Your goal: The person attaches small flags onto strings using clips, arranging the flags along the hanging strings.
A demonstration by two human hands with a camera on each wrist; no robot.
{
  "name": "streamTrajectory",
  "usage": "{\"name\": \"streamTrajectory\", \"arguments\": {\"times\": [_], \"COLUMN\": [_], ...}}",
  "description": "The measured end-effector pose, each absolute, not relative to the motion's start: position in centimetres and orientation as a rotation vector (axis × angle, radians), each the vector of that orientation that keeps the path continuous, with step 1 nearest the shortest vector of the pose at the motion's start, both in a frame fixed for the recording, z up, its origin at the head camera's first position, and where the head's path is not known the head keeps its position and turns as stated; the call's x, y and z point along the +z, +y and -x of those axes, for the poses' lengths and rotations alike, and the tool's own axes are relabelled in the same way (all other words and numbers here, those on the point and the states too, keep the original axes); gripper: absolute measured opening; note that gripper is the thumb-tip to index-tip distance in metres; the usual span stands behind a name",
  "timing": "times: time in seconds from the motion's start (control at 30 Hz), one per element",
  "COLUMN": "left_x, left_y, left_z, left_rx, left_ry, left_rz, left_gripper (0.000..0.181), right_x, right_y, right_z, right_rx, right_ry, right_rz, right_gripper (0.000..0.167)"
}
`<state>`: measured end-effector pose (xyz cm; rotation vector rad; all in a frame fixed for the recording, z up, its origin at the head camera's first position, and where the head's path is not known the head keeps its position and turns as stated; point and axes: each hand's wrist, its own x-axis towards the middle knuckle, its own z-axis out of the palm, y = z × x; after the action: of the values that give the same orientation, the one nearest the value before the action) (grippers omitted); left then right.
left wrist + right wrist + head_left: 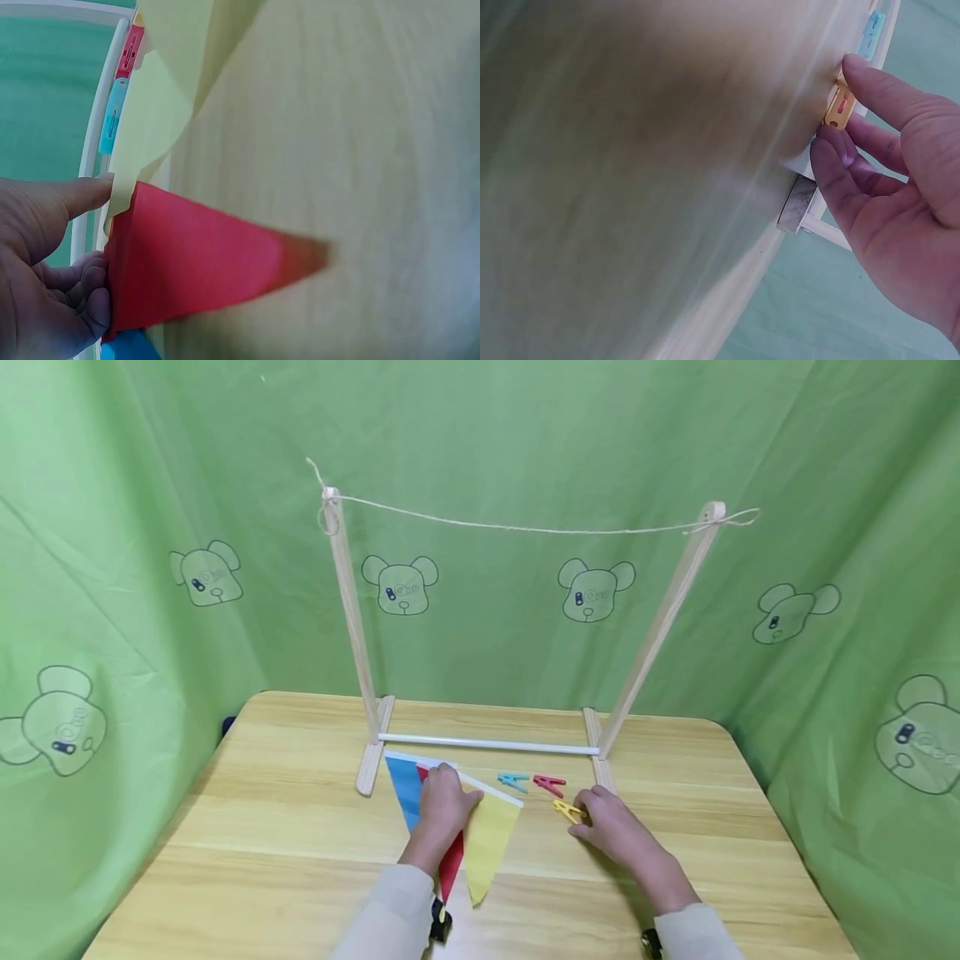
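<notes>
In the head view my left hand grips the white top edges of a blue pennant, a red pennant and a yellow pennant, which fan out over the table. The left wrist view shows my thumb and curled fingers at the edge of the red pennant. Right of the pennants, my right hand pinches a yellow clothespin low over the table; the same clothespin lies between thumb and fingertips in the right wrist view.
A blue clothespin and a red clothespin lie between the hands. Behind them stands a frame with a left post, a right post, a white rod and a sagging string. Green curtains surround the table.
</notes>
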<state>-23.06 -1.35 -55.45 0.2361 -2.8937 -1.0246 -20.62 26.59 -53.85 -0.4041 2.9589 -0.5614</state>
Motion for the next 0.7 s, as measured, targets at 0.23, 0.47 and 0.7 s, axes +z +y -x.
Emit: {"name": "streamTrajectory", "arguments": {"times": [0.23,0.47,0.7], "left_x": [-55.59,-55.52,-55.67], "left_y": [-1.37,-1.41,-1.37], "left_z": [23.03,23.18,22.99], "left_rx": [-1.048,-1.045,-1.032], "left_ry": [-2.878,-2.857,-2.869], "left_rz": [-0.227,-0.203,-0.195], "left_gripper": [0.050,0.037,0.028], "right_x": [-53.77,-53.55,-53.73], "right_y": [26.69,26.70,26.69], "right_z": [20.68,20.79,20.78], "right_rx": [-0.562,-0.557,-0.576], "right_ry": [2.957,2.964,2.949], "right_rz": [0.419,0.421,0.417], "right_gripper": [0.030,0.029,0.029]}}
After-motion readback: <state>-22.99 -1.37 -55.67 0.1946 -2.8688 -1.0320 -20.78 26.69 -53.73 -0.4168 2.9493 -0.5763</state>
